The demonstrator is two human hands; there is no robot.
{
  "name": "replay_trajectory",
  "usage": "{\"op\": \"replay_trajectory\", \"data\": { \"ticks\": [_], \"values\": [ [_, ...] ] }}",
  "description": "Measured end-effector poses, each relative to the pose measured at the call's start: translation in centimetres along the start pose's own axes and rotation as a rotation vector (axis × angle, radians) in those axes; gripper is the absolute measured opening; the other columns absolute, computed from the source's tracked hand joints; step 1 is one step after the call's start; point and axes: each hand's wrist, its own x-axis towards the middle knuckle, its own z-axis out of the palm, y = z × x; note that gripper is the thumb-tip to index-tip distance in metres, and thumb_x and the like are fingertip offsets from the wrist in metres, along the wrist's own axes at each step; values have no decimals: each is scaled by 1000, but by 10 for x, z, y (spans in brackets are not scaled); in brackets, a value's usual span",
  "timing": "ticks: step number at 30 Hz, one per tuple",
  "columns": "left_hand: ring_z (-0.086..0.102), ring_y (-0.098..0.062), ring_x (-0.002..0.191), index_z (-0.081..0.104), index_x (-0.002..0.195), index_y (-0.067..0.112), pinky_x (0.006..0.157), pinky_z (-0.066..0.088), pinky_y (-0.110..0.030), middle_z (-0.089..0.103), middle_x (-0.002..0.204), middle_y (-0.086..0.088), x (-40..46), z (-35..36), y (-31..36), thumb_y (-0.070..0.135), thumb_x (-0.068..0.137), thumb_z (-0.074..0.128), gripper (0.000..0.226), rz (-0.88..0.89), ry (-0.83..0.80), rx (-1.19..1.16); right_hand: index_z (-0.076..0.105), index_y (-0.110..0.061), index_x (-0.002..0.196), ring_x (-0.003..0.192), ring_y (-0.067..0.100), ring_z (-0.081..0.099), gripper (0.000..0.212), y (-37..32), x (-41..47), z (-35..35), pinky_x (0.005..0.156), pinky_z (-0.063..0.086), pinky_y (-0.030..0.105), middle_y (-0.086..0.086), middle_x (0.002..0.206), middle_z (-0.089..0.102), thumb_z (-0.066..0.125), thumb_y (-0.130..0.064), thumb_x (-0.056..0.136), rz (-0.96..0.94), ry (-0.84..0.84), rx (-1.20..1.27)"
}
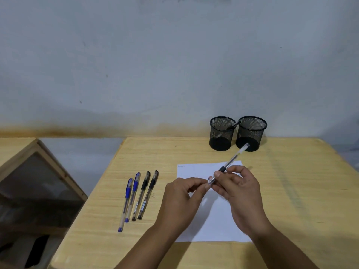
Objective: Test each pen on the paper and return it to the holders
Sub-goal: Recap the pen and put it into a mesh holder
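My right hand (238, 188) holds a clear pen with a black grip (232, 159) above the white paper (211, 226), its back end pointing toward the holders. My left hand (183, 197) pinches the pen's near tip end; whether a cap is in those fingers is hidden. A small scribble (181, 166) marks the paper's far left corner. Two black mesh holders stand at the back of the table: the left holder (222, 133) has one pen leaning inside, the right holder (251, 133) looks empty. Two blue pens (129, 199) and two black pens (145, 195) lie capped left of the paper.
The wooden table (291, 191) ends at its left edge near the blue pens. A wooden-framed cabinet with a dark panel (35, 183) stands lower to the left. A grey stained wall (174, 65) rises behind the holders.
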Motion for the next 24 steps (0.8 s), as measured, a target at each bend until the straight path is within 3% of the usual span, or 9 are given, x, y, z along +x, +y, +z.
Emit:
{"op": "replay_trajectory", "data": {
  "ticks": [5, 8, 11, 14, 19, 24],
  "values": [
    [62, 6, 90, 74, 105, 32, 77, 47, -12, 70, 94, 29, 29, 6, -3, 39, 89, 67, 19, -100, -18, -60, 67, -15, 96, 73, 27, 73, 16, -31, 36, -10, 63, 62, 39, 12, 82, 71, 73, -7, 84, -123, 128, -311],
    [61, 5, 84, 74, 104, 32, 72, 43, -7, 70, 88, 22, 54, 13, -6, 38, 87, 69, 19, -150, -6, -91, 73, -25, 89, 63, 17, 69, 14, -52, 62, -23, 64, 63, 42, 0, 74, 70, 72, -13, 82, -203, 138, -582],
    [59, -1, 80, 72, 106, 31, 67, 42, -6, 70, 86, 18, 86, 23, -10, 38, 84, 73, 24, -193, 0, -120, 76, -25, 81, 65, 13, 66, 13, -77, 86, -30, 69, 59, 32, -7, 69, 70, 73, -12, 79, -340, 133, -832],
    [55, -2, 80, 64, 116, 31, 68, 45, -12, 64, 102, 16, 123, 37, -13, 40, 77, 78, 42, -249, 2, -120, 78, -28, 83, 75, 5, 65, 16, -97, 108, -30, 67, 47, 21, -18, 72, 67, 71, -13, 81, -423, 95, -1052],
    [53, -17, 112, 44, 139, 23, 96, 47, -34, 51, 125, 6, 179, 66, -28, 45, 67, 83, 85, -259, -6, 25, 77, -24, 96, 90, 21, 64, 19, -107, 146, -17, 72, 45, 28, -4, 93, 70, 61, -18, 88, -504, 15, -1421],
    [53, -19, 113, 42, 140, 19, 97, 46, -35, 48, 128, 5, 197, 85, -38, 43, 66, 84, 88, -268, 14, 2, 75, -15, 98, 94, 28, 65, 15, -101, 175, 4, 77, 53, 36, 7, 96, 72, 63, -18, 89, -473, -80, -1545]
  ]
}}
